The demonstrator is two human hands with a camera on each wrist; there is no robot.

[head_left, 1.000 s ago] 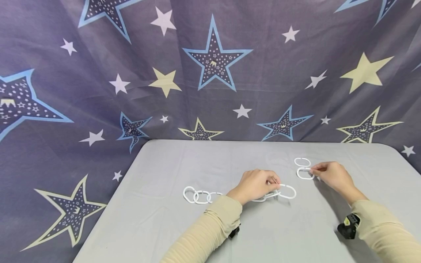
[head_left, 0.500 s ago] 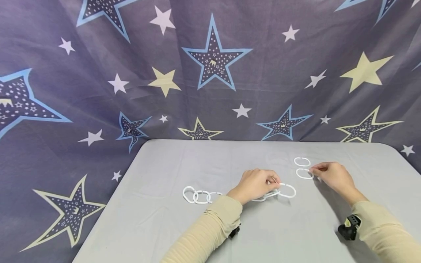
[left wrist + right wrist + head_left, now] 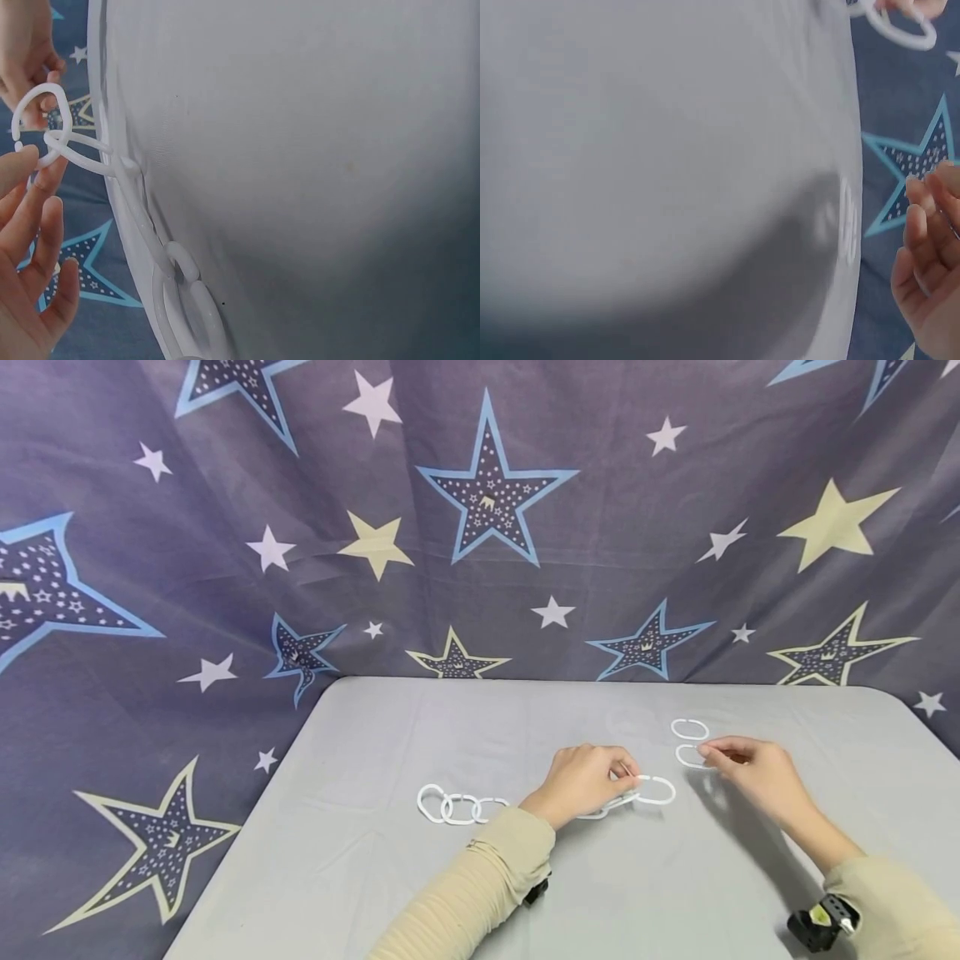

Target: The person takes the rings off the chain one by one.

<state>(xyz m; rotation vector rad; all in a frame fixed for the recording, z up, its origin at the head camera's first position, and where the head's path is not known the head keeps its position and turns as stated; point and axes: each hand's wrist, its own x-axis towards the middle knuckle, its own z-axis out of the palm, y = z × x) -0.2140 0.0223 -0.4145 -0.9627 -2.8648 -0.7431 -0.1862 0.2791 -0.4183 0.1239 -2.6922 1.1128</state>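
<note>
My left hand pinches the end link of a chain of white plastic links between thumb and index finger. In the left wrist view this end link stands raised beside the fingertips, and the chain hangs down to the tabletop. Part of the chain is hidden behind my left wrist. My right hand hovers at a loose white link, its fingertips overlapping the link's right end in the head view. In the right wrist view its fingers are loosely curled, apart from the loose links.
Another loose link lies just behind the near one. Both are on a pale grey covered table. A dark star-patterned cloth hangs behind the table's back edge and along the left side.
My right hand has come off the nearer loose link, its wrist shifting right and toward me. That link now lies slightly apart from the one behind it. My left hand stays in place.
</note>
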